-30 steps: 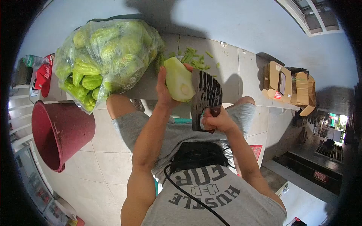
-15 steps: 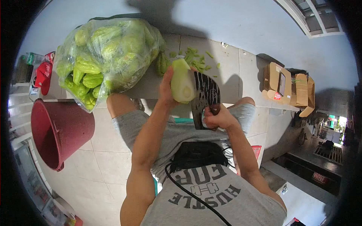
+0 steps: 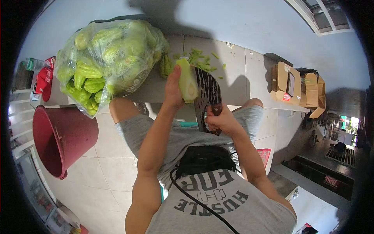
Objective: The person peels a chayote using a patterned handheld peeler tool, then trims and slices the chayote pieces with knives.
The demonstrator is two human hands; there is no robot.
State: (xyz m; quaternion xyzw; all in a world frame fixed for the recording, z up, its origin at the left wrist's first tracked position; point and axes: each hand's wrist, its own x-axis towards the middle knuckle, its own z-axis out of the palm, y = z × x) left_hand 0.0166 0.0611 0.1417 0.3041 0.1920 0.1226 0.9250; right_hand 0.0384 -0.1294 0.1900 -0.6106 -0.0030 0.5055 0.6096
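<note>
A pale green, peeled chayote (image 3: pixel 188 82) is gripped in my left hand (image 3: pixel 173 89), its seed mark facing up toward me. In my right hand (image 3: pixel 223 121) is a wide-bladed cleaver (image 3: pixel 208 86), dark and wet-streaked, with my fingers closed around the handle end. The blade stands upright along the right side of the chayote; whether its edge touches the flesh I cannot tell. Behind the chayote, green peelings (image 3: pixel 200 59) lie scattered on the tiled ledge. An unpeeled chayote (image 3: pixel 166 66) rests there beside the bag.
A big clear plastic bag (image 3: pixel 130 46) full of chayotes stands on the ledge at the left. Below it, a dark red bucket (image 3: pixel 78 136) lies toward the left of my knee. Opened cardboard boxes (image 3: pixel 298 87) sit on the ledge's right. A blue-grey wall (image 3: pixel 230 19) rises behind.
The chayote has turned a little in my left hand and shows a narrower face. My right hand and the cleaver have shifted slightly left.
</note>
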